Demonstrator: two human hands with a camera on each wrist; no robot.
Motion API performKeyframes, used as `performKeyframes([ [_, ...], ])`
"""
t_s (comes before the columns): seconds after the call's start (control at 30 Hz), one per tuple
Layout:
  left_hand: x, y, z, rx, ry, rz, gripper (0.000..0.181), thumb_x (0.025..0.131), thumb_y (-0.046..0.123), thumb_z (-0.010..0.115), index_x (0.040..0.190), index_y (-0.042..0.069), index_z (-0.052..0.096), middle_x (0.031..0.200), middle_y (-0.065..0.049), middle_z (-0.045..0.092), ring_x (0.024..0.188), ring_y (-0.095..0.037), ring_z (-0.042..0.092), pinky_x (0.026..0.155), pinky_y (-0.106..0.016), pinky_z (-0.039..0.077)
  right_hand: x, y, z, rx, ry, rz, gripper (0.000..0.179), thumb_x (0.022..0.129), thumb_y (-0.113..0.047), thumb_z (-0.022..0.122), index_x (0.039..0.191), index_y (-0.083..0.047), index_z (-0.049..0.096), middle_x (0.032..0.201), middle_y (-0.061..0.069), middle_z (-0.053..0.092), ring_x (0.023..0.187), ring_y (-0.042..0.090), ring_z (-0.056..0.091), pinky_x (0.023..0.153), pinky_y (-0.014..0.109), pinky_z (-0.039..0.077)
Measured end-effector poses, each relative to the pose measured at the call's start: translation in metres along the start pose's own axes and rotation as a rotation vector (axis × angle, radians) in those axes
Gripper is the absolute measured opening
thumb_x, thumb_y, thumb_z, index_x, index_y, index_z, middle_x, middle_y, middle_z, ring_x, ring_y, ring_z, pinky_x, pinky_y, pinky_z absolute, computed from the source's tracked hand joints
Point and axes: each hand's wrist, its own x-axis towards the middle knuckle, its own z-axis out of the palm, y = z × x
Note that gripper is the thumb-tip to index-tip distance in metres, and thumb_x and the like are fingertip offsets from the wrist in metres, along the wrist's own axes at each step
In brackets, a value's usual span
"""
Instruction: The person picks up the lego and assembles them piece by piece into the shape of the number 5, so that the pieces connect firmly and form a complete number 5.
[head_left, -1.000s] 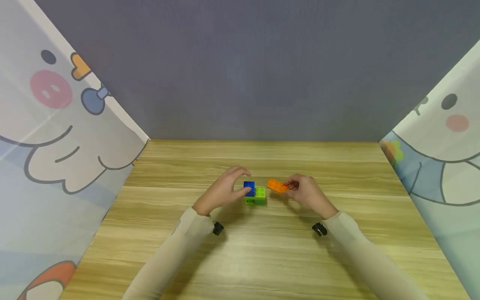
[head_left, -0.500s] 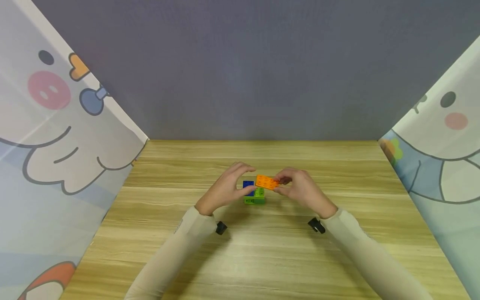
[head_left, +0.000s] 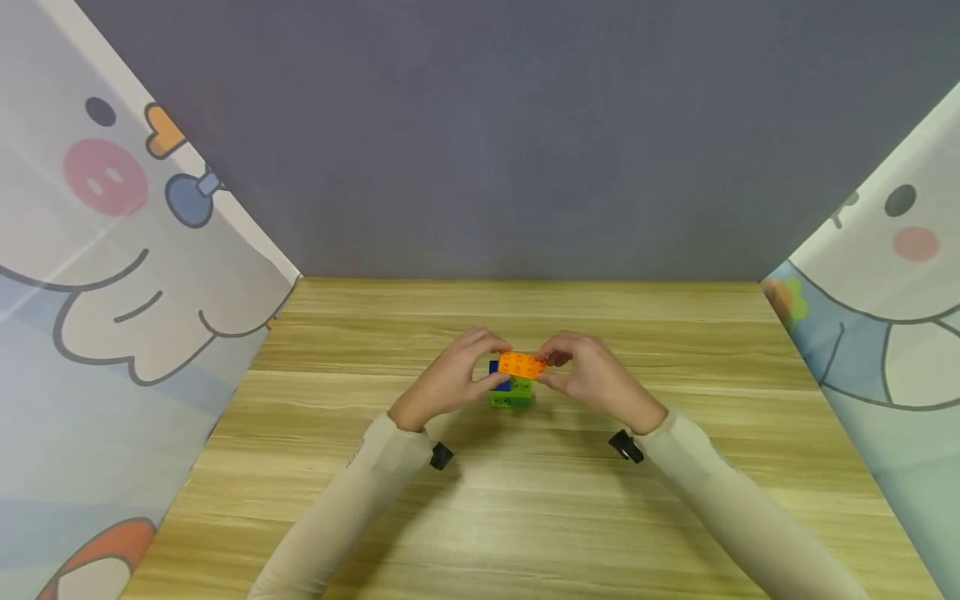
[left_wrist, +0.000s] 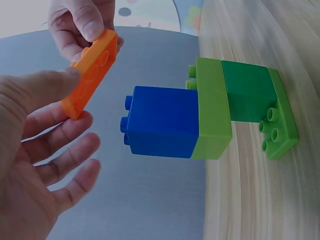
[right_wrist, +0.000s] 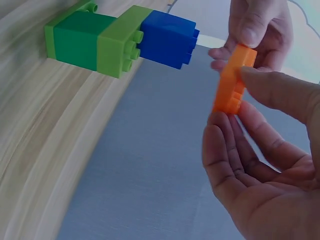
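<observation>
A flat orange toy brick (head_left: pixel 522 365) with studs on top is held level in the air between both hands. My left hand (head_left: pixel 466 372) pinches its left end between thumb and fingertips, and the lower fingers (left_wrist: pixel 75 160) spread loosely. At the other end, my right hand (head_left: pixel 592 372) grips it with thumb and fingers. Just below stands a stack: a light green plate at the base, a dark green block (left_wrist: pixel 248 91), a light green plate (left_wrist: pixel 214 110), and a blue block (left_wrist: pixel 162 121) on top. In the head view the orange brick partly covers the blue block.
The stack stands on a wood-grain table (head_left: pixel 525 500) that runs back to a grey wall (head_left: pixel 480 142). Light panels with cartoon prints (head_left: pixel 105 175) flank both sides. Small black devices (head_left: pixel 441 456) sit at the wrists.
My right hand has carried the orange brick leftward to above the stack. My left hand, earlier holding nothing beside the blue block, now pinches the brick's left end.
</observation>
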Motion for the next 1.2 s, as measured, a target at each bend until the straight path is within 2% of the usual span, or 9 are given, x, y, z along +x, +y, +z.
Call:
performKeyframes([
  [0.17,-0.004,-0.004,0.0,-0.03,0.051,-0.026,0.031,0.089,0.026,0.067,0.115,0.011,0.061,0.109,0.006,0.056,0.097,-0.011,0.051,0.085,-0.032,0.047,0.003,0.002,0.005,0.017,0.019,-0.041,0.027,0.077,-0.01,0.079,0.101,-0.011,0.067,0.098,-0.002,0.061,0.086,0.02,0.061,0.077,0.033,0.052],
  [0.3,-0.006,-0.009,0.003,-0.04,0.062,-0.039,0.031,0.089,0.027,0.067,0.116,0.011,0.061,0.109,0.005,0.056,0.097,-0.011,0.051,0.084,-0.035,0.048,0.004,0.005,0.009,0.05,0.016,-0.035,0.028,0.079,-0.009,0.078,0.104,-0.01,0.066,0.1,-0.001,0.061,0.088,0.02,0.062,0.078,0.032,0.052],
  [0.6,-0.012,-0.02,0.009,-0.041,0.041,-0.08,0.03,0.089,0.024,0.068,0.115,0.01,0.062,0.11,0.003,0.058,0.1,-0.014,0.051,0.083,-0.033,0.047,0.008,0.009,0.02,0.073,-0.012,-0.002,0.026,0.082,-0.011,0.075,0.107,-0.009,0.068,0.101,0.0,0.064,0.086,0.016,0.061,0.078,0.035,0.053],
  [0.83,-0.017,-0.027,0.014,-0.06,0.021,-0.109,0.031,0.089,0.021,0.068,0.116,0.009,0.061,0.11,0.002,0.058,0.097,-0.024,0.055,0.08,-0.036,0.048,0.012,0.013,0.027,0.061,-0.03,0.004,0.027,0.083,-0.013,0.075,0.108,-0.009,0.068,0.1,-0.001,0.063,0.086,0.015,0.061,0.078,0.034,0.052],
  [1.07,-0.016,-0.031,0.018,-0.052,0.016,-0.109,0.032,0.089,0.024,0.067,0.117,0.01,0.06,0.11,0.003,0.058,0.095,-0.016,0.056,0.076,-0.026,0.048,0.012,0.016,0.026,0.049,-0.03,0.006,0.027,0.082,-0.014,0.076,0.107,-0.009,0.068,0.1,-0.001,0.063,0.086,0.016,0.061,0.077,0.032,0.052],
  [1.2,-0.016,-0.03,0.019,-0.062,0.012,-0.119,0.032,0.089,0.023,0.068,0.117,0.01,0.06,0.109,0.002,0.058,0.092,-0.015,0.056,0.075,-0.025,0.048,0.011,0.017,0.025,0.058,-0.033,0.004,0.027,0.082,-0.014,0.076,0.107,-0.009,0.068,0.1,-0.001,0.063,0.086,0.017,0.061,0.077,0.033,0.052],
])
